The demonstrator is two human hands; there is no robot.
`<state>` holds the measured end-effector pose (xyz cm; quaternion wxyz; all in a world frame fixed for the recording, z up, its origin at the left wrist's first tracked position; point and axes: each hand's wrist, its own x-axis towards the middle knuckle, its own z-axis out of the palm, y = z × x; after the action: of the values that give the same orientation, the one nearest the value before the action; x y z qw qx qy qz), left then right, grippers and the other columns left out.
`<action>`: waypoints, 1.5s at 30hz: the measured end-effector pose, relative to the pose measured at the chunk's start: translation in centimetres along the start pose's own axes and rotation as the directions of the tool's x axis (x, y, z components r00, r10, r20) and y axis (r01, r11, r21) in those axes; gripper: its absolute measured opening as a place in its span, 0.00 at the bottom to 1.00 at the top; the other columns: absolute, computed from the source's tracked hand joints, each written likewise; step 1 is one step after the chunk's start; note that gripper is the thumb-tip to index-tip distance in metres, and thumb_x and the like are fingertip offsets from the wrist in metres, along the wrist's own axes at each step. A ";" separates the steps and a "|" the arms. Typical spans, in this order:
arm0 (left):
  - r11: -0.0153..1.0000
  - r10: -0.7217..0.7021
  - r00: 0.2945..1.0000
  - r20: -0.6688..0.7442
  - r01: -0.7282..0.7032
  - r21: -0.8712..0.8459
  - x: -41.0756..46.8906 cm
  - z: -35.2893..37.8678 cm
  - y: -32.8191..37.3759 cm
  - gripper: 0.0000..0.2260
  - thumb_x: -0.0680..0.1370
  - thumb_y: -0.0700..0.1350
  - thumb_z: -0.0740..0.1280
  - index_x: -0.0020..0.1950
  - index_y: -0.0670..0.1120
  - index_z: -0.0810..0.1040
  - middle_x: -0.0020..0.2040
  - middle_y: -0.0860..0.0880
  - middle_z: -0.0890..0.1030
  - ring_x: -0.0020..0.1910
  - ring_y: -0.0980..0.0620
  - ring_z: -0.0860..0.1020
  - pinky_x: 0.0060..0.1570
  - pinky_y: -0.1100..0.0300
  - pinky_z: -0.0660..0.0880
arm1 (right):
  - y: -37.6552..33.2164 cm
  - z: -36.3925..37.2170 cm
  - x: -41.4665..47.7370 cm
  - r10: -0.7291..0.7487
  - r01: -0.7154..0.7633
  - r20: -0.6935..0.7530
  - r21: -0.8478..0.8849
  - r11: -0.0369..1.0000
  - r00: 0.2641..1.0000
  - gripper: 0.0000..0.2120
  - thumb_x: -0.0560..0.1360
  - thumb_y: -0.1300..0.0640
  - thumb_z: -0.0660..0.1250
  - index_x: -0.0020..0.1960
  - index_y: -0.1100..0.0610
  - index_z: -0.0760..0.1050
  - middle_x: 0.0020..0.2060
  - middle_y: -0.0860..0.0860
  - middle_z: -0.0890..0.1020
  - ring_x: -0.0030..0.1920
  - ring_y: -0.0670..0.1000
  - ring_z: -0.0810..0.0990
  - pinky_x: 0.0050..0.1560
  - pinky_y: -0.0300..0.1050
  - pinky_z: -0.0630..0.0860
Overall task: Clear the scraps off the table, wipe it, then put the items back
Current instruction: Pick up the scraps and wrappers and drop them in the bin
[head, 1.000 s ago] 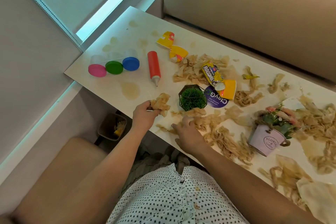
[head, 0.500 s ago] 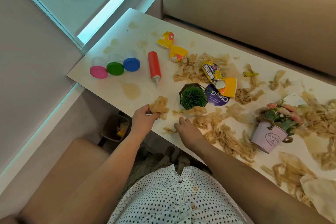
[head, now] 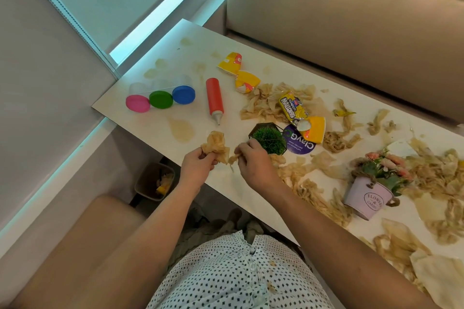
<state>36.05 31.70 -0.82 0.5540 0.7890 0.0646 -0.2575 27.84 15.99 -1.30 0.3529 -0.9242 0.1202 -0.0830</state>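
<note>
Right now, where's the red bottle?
In the head view the red bottle lies on the table at left, between the blue-lidded jar and the yellow wrapper.

The white surface [head: 160, 123] carries brown liquid stains [head: 182, 129] and torn beige paper scraps [head: 313, 190], spread from its middle to its right end. One crumpled wad [head: 216, 145] is gripped in the left hand [head: 198, 167]. A smaller strip [head: 233, 158] is pinched in the right hand [head: 253, 163]. Crumpled yellow wrappers [head: 238, 73] lie among the scraps. Three jars [head: 160, 99], lidded pink, green and blue, sit in a row at the left end. A red squeeze bottle [head: 214, 99] lies beside them, nozzle toward the near edge. A green plant pot [head: 268, 137] and a pink flower pot [head: 369, 198] stand among the scraps.
</note>
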 end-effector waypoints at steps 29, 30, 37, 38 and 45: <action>0.988 -0.156 0.934 -0.322 0.154 -0.031 10.5 -25.0 -4.8 0.01 0.81 0.55 0.70 0.50 0.61 0.78 0.50 0.56 0.84 0.50 0.53 0.83 0.59 0.45 0.81 | -17.1 17.0 17.7 -0.031 -0.002 0.292 0.113 0.994 0.956 0.08 0.76 0.67 0.66 0.51 0.57 0.80 0.46 0.49 0.74 0.45 0.48 0.75 0.44 0.32 0.69; 0.986 -0.162 0.931 -0.327 0.162 -0.027 10.9 -26.0 -5.2 0.02 0.81 0.55 0.69 0.49 0.61 0.78 0.50 0.56 0.83 0.50 0.52 0.83 0.59 0.46 0.81 | -17.6 18.1 18.1 -0.026 -0.011 0.322 0.114 0.993 0.946 0.08 0.77 0.66 0.66 0.51 0.56 0.80 0.47 0.49 0.74 0.45 0.48 0.75 0.44 0.30 0.67; 0.969 -0.230 0.890 -0.394 0.246 -0.011 12.6 -31.8 -8.0 0.06 0.81 0.52 0.70 0.46 0.52 0.80 0.44 0.51 0.83 0.46 0.50 0.83 0.40 0.60 0.74 | -19.8 25.1 19.8 0.040 -0.096 0.464 0.099 0.990 0.885 0.10 0.75 0.66 0.67 0.50 0.55 0.81 0.48 0.50 0.75 0.47 0.50 0.76 0.41 0.27 0.67; 0.965 -0.244 0.883 -0.402 0.261 -0.012 12.8 -32.2 -8.5 0.06 0.81 0.51 0.70 0.45 0.51 0.80 0.43 0.51 0.83 0.45 0.50 0.83 0.39 0.60 0.73 | -20.0 25.9 19.9 0.048 -0.112 0.486 0.103 0.988 0.873 0.10 0.75 0.66 0.67 0.51 0.54 0.81 0.49 0.50 0.76 0.48 0.50 0.76 0.42 0.27 0.67; 0.928 -0.367 0.827 -0.427 0.358 -0.105 16.5 -32.4 -13.6 0.04 0.78 0.52 0.73 0.45 0.53 0.84 0.42 0.51 0.86 0.44 0.50 0.85 0.50 0.48 0.83 | -19.2 33.2 20.4 0.118 -0.210 0.588 0.090 0.974 0.800 0.07 0.78 0.62 0.69 0.51 0.51 0.79 0.49 0.46 0.77 0.45 0.44 0.77 0.50 0.40 0.80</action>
<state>55.83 63.26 -11.95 0.4742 0.7940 0.3389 -0.1728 58.45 45.08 -11.49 0.4473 -0.8622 0.0804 0.2237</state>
